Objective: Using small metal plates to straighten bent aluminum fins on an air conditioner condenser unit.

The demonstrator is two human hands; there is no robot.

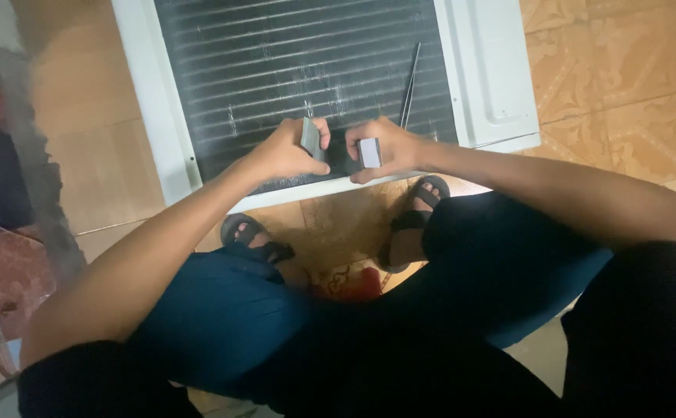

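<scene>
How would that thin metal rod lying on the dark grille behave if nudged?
The rod looks straight and slim, so probably stiff and light. Being round, it may roll sideways across the grille, though the ridges might catch it.

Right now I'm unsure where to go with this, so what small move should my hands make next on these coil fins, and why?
Probably draw the small grey tool in your left hand downward along the dark finned coil. Both hands, the right hand too, already sit at the coil's lower edge, gripping small grey pieces pressed against the fins.

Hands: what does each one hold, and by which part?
Left hand pinches a small grey block by its sides; right hand grips a similar light grey block by its edges.
</scene>
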